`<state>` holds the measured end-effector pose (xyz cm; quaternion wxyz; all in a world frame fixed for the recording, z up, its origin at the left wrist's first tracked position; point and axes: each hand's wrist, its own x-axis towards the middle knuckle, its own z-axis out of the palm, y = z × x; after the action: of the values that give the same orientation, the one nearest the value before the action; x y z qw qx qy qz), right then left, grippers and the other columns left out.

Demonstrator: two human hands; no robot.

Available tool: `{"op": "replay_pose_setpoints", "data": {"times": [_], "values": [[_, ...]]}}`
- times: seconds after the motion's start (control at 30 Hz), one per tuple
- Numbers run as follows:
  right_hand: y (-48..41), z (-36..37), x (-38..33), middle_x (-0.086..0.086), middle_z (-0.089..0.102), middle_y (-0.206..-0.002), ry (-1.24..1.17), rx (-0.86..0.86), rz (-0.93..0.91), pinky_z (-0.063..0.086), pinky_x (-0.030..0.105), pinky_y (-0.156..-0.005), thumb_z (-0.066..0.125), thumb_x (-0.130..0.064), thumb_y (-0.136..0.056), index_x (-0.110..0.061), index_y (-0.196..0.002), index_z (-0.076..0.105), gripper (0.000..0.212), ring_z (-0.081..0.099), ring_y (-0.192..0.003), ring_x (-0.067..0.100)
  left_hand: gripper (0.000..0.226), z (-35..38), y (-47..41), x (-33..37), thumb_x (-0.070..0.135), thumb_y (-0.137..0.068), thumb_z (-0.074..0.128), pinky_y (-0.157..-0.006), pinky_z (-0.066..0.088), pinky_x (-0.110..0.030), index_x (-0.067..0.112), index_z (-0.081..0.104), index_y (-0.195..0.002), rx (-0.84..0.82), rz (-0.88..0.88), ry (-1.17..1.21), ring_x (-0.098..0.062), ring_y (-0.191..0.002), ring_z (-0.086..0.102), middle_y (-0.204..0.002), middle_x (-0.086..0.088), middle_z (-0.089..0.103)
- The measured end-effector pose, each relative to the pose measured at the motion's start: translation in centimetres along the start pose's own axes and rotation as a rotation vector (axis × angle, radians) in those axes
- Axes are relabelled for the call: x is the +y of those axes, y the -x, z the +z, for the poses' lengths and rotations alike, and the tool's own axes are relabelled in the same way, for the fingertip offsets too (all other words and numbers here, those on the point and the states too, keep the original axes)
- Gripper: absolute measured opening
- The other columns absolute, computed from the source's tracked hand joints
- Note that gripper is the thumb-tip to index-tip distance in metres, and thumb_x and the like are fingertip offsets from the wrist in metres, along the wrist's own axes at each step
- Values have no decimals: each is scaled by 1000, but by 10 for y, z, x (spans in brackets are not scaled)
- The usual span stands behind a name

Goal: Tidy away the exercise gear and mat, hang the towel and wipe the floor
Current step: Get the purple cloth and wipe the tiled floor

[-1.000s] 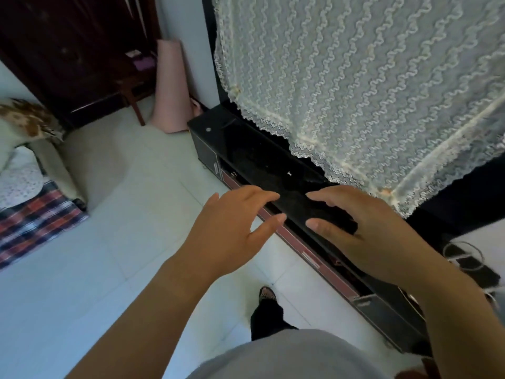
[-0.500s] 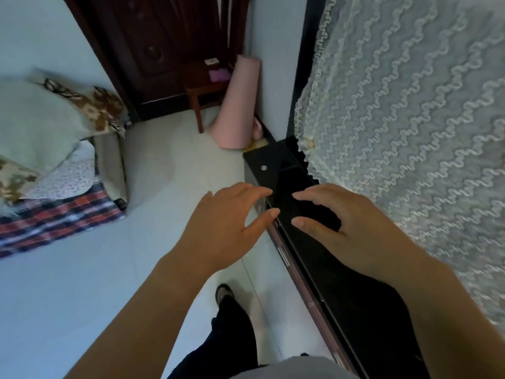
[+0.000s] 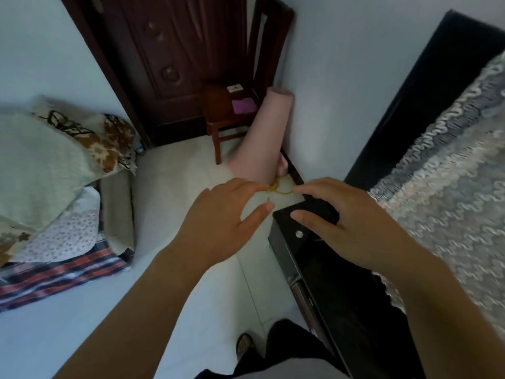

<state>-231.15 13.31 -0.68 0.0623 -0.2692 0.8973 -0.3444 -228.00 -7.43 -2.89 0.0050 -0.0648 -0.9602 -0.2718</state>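
Observation:
A rolled pink exercise mat (image 3: pixel 266 135) stands on end in the far corner, leaning against the pale wall beside a wooden chair. A yellow cord or band (image 3: pixel 279 188) lies on the floor at the mat's foot. My left hand (image 3: pixel 224 222) and my right hand (image 3: pixel 341 228) are both stretched out in front of me, fingers spread, palms down, holding nothing. They hover short of the mat, the right one over the end of the black cabinet (image 3: pixel 328 285).
A dark wooden chair (image 3: pixel 226 116) with a purple cloth (image 3: pixel 244 106) on its seat stands before a dark door (image 3: pixel 166 64). Bedding and a plaid blanket (image 3: pixel 62 274) lie at the left. A lace cover (image 3: pixel 448 201) drapes at the right. Pale floor tiles (image 3: pixel 169 192) run ahead.
My view has swung left and moved along the black cabinet toward the corner. The pink mat and chair are now nearer. Both hands stay outstretched and spread.

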Motion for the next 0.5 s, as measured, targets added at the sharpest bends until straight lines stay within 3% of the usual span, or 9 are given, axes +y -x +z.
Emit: {"op": "replay_pose_setpoints", "data": {"times": [0.2,0.3,0.4,0.5], "values": [[-121,15,29,-28,49,-116,-71,-65,27,39,14,-96,45,-63,-76,-36,-123,50,54,45,-111,-9,57,-27,-100,-73,64,-85,26,-93,43,-30,35,47,-130,7,-26,13,-6,-112,50,-129,13,53],[-201,16,46,-20,53,-114,-62,-52,9,34,1,-88,45,-61,-76,-28,-123,54,58,46,-104,-8,57,-40,-164,-113,64,-85,26,-94,45,-37,35,47,-129,26,-52,-11,-9,-112,52,-128,10,54],[-289,8,55,-29,47,-100,-43,-69,-55,30,-4,-82,44,-59,-76,-24,-123,55,59,47,-93,-7,60,-57,-228,-146,66,-84,23,-95,44,-41,34,47,-129,40,-89,-37,-11,-113,52,-129,9,54],[-372,4,58,-31,44,-102,-47,-85,-108,28,-6,-80,38,-64,-72,-30,-121,53,62,44,-93,-15,61,-80,-285,-174,66,-85,23,-95,44,-41,33,47,-130,35,-122,-56,-11,-114,51,-129,9,53]]}}
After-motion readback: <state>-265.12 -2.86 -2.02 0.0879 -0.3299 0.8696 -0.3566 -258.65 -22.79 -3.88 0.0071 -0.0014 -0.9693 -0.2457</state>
